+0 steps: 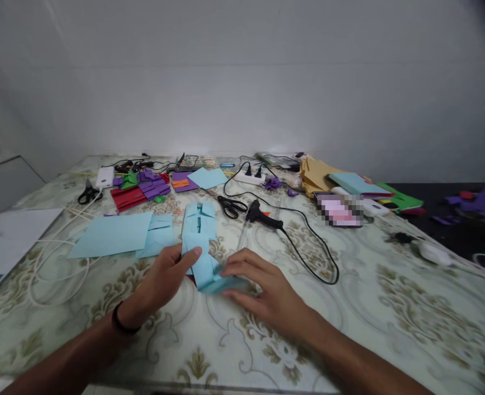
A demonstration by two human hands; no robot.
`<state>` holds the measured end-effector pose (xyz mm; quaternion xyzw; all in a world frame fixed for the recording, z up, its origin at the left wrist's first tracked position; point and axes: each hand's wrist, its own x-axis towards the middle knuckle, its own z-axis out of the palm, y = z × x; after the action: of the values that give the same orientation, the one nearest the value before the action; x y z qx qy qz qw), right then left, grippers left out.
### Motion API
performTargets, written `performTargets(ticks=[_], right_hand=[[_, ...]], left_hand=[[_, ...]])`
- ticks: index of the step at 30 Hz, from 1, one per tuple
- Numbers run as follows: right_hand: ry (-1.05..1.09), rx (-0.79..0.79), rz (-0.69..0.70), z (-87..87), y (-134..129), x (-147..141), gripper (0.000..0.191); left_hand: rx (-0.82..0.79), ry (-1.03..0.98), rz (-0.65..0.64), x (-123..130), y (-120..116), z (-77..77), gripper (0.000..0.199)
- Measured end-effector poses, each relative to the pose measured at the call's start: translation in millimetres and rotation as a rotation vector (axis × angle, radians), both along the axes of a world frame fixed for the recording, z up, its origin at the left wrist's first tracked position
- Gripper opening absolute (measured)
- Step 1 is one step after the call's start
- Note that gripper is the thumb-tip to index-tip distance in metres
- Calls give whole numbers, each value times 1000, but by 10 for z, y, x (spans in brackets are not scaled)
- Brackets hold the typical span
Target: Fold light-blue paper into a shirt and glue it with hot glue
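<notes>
My left hand [172,272] pinches a folded piece of light blue paper [203,269], its thumb lying on top. At the paper's right end is my right hand [265,282], its fingers and thumb around the blurred, bent flap; whether they grip it I cannot tell. Just beyond lies another folded light blue paper piece [199,219] with creases and slits. To the left a flat light blue sheet [114,233] partly covers a creased blue piece [158,233].
A black glue gun [265,215] with a looping cord and black-handled scissors [231,207] lie beyond my hands. Behind them is a white power strip [249,178]. Purple folded paper [154,186], a phone [338,210] and white cables [40,274] lie around on the patterned tablecloth [144,351].
</notes>
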<state>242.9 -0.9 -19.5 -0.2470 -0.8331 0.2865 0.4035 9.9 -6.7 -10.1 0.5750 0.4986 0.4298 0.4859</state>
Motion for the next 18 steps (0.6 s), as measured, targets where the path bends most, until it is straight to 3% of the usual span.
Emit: performTargets(ticks=[2,5,9,13,18], right_hand=[[1,-70,-44,8,1,2,5],[-8,-289,-99,30,20,25,11],[70,-541,8,31,34,48,21],[182,-705,120,17,31,56,28],[315,-811,148,-17,92,68,34]], left_hand=[[-33,-78,-56,4,6,-11,46],[-92,-204,-141,-7,31,-45,45],[-199,-362,-230,-17,56,-100,36],[-192,-445,-190,-19,65,-93,23],[-104,-425,-126,-45,74,-23,21]])
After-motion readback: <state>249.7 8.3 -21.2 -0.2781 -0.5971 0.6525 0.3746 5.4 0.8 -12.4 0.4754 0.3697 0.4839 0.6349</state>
